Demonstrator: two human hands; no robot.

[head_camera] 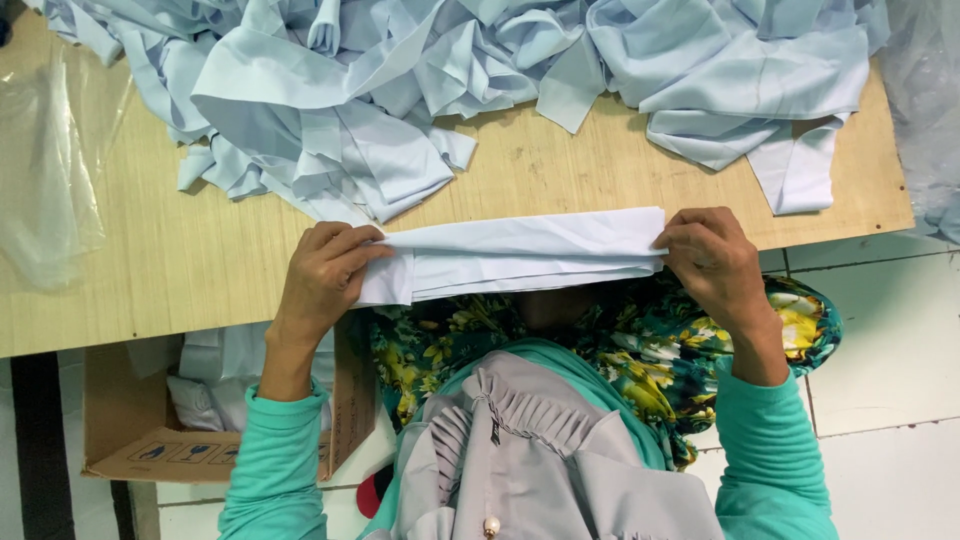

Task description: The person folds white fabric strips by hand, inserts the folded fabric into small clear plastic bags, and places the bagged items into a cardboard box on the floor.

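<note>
A folded strip of pale blue cloth (520, 255) is stretched flat between both hands at the near edge of a wooden table (160, 250). My left hand (322, 280) pinches its left end, thumb on top. My right hand (712, 260) pinches the right end. The strip holds several stacked layers, and its near edge hangs just over the table's rim. Both arms wear teal sleeves.
A big heap of pale blue cloth pieces (420, 90) covers the far half of the table. Clear plastic sheeting (45, 170) lies at the left, more plastic (925, 110) at the right. An open cardboard box (150, 440) with white cloth stands on the tiled floor (890, 380) below.
</note>
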